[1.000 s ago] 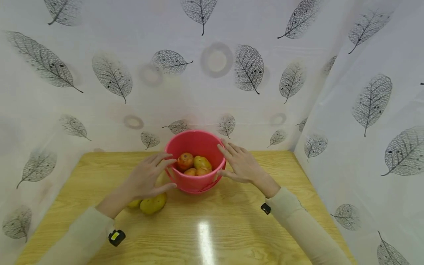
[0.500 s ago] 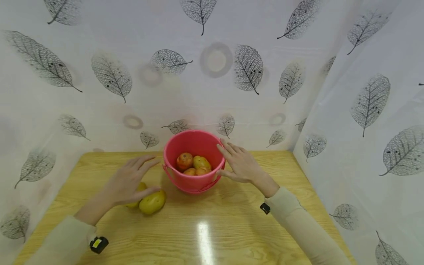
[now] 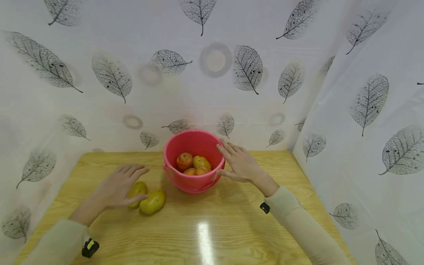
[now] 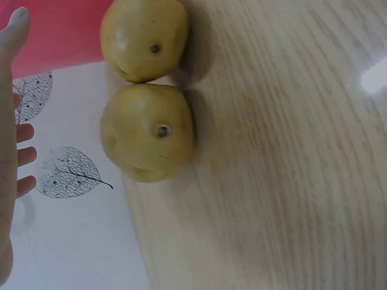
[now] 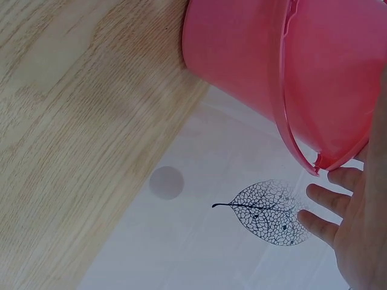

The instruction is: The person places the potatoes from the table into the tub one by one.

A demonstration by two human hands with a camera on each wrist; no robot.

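Two yellow-green mangoes, one nearer (image 3: 154, 202) and one farther (image 3: 139, 189), lie side by side on the wooden table. My left hand (image 3: 112, 188) hovers just left of them, fingers extended and thumb apart, holding nothing. In the left wrist view both mangoes (image 4: 148, 133) show clear of the fingers. A pink bucket (image 3: 188, 183) stands upright at the back, holding a reddish round fruit (image 3: 184, 161), a yellow fruit (image 3: 201, 162) and more orange-yellow fruit below. My right hand (image 3: 241, 163) is at the bucket's right rim with fingers spread; whether they touch it, I cannot tell.
The bucket's pink handle (image 5: 279, 90) hangs down against its side. A leaf-printed white curtain (image 3: 198, 95) borders the table at the back and along the right. Bare wood (image 3: 238, 224) lies in front of the bucket, with a bright light reflection on it.
My left hand has moved away from the bucket's left side, leftward and slightly down, uncovering the two mangoes. The right hand stays in place at the bucket.
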